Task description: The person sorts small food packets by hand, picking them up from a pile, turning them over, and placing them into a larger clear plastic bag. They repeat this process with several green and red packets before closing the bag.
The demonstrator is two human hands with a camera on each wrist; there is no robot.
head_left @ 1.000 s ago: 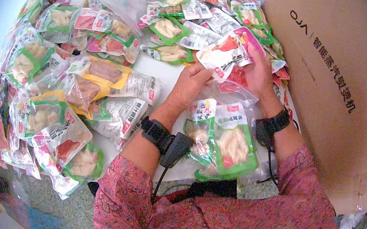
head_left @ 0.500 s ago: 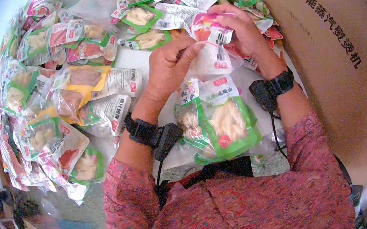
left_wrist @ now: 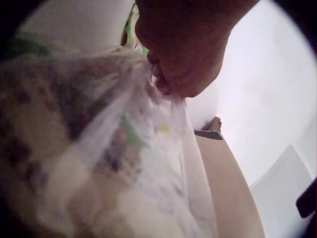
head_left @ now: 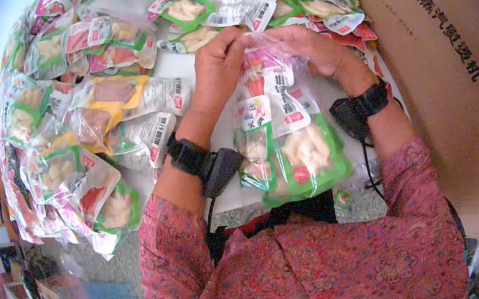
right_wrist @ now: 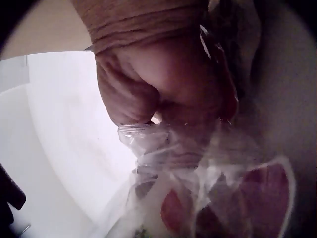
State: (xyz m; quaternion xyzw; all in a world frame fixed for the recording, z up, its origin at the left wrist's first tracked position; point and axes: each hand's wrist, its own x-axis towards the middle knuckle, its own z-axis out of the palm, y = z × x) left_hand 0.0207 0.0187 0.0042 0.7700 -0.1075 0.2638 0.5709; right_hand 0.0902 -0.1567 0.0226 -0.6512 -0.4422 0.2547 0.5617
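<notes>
At frame centre, pink packet point(head_left: 282, 91), earlier gripped by your right hand point(head_left: 319, 50), now sits inside clear bag point(head_left: 304, 72); your left hand point(head_left: 217, 67) and right both pinch bag's mouth. Insertion step judged done.

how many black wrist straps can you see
2: the left strap is on the wrist behind the left hand, and the right strap behind the right hand. Both hands grip the clear bag near its top.

A floral pink-red shirt point(head_left: 310, 270) is worn with black wrist straps point(head_left: 187, 156) and cables point(head_left: 210, 212).
</notes>
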